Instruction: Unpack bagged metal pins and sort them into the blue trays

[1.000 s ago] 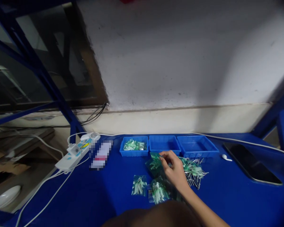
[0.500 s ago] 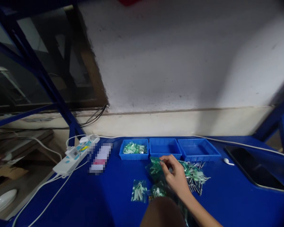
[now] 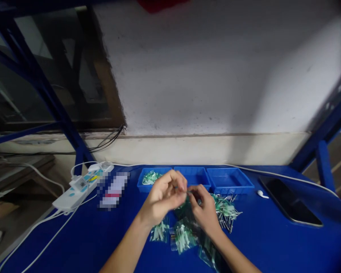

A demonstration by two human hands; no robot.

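Note:
My left hand (image 3: 166, 199) is raised over the blue table, fingers curled and thumb pressed inward. Its fingertips meet those of my right hand (image 3: 204, 208), which is closed in a pinch on the edge of a green-tinted plastic bag (image 3: 182, 210). What my left fingers pinch is too small and blurred to make out. Below the hands lie small clear bags of white plugs, one bag (image 3: 183, 237) in the middle and another bag (image 3: 159, 231) partly behind my left wrist. Beside my right hand spreads a pile of loose screws and green bags (image 3: 226, 212).
Along the back stand a blue tray of filled bags (image 3: 142, 188), a middle blue tray (image 3: 197, 175) and a right blue tray (image 3: 230, 178). A white power strip (image 3: 69, 199) with cables lies left. A white earbud (image 3: 262, 194) and a dark phone (image 3: 291, 201) lie right.
My left hand has come in from below and met my right hand at the fingertips. My right hand stays near the green bag. A brown blurred shape at the lower edge is gone.

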